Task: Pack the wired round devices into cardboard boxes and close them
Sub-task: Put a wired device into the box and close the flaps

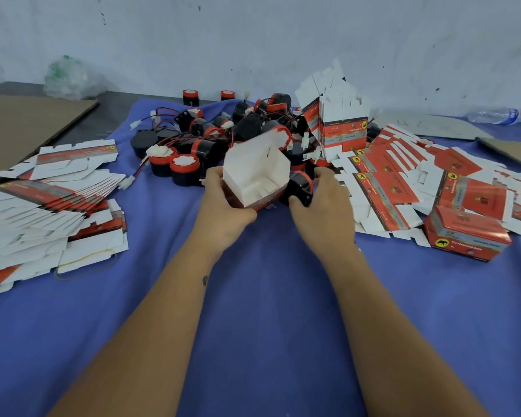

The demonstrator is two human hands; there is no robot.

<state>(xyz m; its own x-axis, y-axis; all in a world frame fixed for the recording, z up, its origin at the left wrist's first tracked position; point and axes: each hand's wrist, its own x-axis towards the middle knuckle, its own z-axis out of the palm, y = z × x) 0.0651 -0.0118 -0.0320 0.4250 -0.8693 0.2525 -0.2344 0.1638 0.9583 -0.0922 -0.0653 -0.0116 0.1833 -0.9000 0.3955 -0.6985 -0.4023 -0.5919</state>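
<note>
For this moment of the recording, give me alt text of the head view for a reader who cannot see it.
A person's left hand holds an open cardboard box while the right hand grips a black round device beside it. Behind lies a pile of wired devices on a blue cloth, with flat box blanks at both sides.

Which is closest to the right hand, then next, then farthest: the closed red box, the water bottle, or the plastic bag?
From the right hand:
1. Closed red box, just to its right.
2. Water bottle, far right by the wall.
3. Plastic bag, far left corner.
</note>
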